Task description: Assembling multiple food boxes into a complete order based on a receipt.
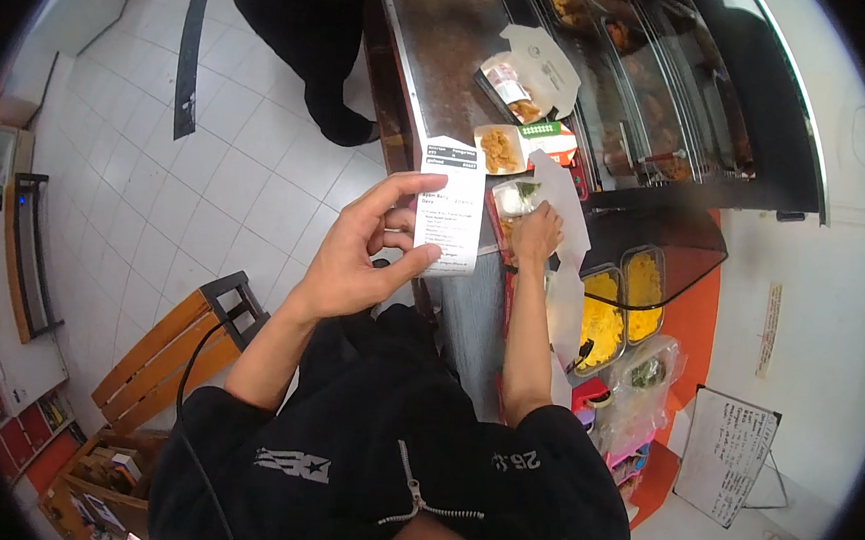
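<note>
1. Receipt is raised in the left hand, pinched between thumb and fingers, left of an open food box.
2. Right hand dips over that box beside white rice; I cannot tell whether its bent fingers pinch anything.

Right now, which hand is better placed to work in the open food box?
Right, I'd judge: the right hand is at the open food box, fingers down over its contents. The left hand is occupied, pinching a printed slip.
</note>
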Demonstrator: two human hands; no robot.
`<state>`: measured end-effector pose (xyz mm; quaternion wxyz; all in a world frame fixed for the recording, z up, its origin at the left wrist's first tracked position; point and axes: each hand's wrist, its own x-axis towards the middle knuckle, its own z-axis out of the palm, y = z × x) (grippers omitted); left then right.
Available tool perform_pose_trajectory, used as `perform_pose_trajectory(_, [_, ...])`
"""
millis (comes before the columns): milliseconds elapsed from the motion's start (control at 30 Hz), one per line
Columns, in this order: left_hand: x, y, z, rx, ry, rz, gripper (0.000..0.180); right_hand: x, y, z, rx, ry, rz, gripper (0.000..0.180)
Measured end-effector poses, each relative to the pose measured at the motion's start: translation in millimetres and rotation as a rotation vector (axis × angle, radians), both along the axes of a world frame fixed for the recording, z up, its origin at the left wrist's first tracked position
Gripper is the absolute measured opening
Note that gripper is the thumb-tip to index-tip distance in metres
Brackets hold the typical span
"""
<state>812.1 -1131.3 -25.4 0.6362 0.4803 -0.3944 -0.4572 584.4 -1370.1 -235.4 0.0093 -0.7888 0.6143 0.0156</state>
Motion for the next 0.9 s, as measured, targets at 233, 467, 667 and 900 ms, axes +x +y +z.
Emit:
perform_pose_trajectory(233, [-12, -28, -8, -0.022, 0.079, -0.173, 0.055, 2, 102, 154, 0.459, -1.325, 0.18, 0.041])
perform_pose_trajectory(467, [-59, -71, 0, 0.0, 0.182, -0.439, 0.05, -28, 185, 198, 0.259, -1.472, 0.15, 0.059])
perform_pose_trajectory(667, [-114, -82, 14, -0.141, 0.081, -0.661, 0.073, -79, 207, 210, 0.176, -1.645, -0.054, 0.062])
perform_pose_trajectory(900, [-201, -70, 27, -0.159, -0.016, -0.773, 0.092, -160, 240, 211, 0.115, -1.751, -0.052, 0.064])
